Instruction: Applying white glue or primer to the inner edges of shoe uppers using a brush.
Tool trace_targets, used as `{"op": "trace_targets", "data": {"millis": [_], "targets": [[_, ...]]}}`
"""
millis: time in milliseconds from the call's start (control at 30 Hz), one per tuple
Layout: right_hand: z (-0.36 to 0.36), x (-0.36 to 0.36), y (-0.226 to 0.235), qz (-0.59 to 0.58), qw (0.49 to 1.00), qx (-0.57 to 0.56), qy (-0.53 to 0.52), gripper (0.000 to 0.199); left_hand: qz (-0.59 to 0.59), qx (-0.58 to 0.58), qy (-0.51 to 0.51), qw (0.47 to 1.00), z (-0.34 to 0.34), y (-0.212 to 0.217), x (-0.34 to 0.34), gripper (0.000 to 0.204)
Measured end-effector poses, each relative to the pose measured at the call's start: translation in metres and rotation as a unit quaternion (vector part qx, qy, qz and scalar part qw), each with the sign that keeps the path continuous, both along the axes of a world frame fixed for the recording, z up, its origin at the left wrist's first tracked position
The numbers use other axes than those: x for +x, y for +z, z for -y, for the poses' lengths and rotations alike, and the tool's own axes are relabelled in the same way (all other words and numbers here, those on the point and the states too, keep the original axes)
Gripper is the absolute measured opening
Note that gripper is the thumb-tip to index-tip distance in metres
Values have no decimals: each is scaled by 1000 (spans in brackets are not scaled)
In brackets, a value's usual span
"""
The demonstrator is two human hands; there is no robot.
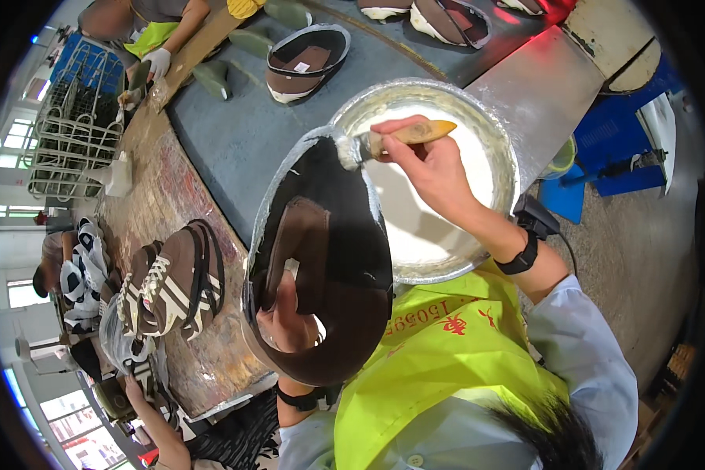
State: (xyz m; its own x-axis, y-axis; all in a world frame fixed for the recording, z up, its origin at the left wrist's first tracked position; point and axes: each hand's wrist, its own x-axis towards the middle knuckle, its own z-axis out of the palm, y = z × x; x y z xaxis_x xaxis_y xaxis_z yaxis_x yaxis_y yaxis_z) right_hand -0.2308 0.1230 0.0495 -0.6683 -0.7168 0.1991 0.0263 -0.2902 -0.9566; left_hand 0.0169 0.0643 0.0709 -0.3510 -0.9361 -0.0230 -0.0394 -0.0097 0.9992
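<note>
Dark shoe sole point(333, 258) tilted up over bowl, wooden-handled brush point(392, 139) w/ white glue at its toe.

A single head-worn fisheye view looked steeply down, close over the hands point(439, 168) and the counter point(235, 141), edges bending toward its rim.

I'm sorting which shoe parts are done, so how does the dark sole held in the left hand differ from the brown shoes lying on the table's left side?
The dark sole is a bare sole unit; the brown shoes are complete, with white stripes and laces. The sole is held up in the left hand, with the brush in the right hand at its toe rim; the shoes lie untouched on the table.
</note>
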Motion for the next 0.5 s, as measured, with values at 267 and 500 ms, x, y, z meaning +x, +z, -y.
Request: {"op": "trace_targets", "data": {"millis": [267, 500], "targets": [[-33, 28, -6, 304, 933, 184, 52, 25, -61, 20, 40, 997, 11, -20, 3, 36], [-47, 42, 24, 180, 972, 121, 86, 17, 83, -223, 72, 969, 33, -40, 13, 69]]}}
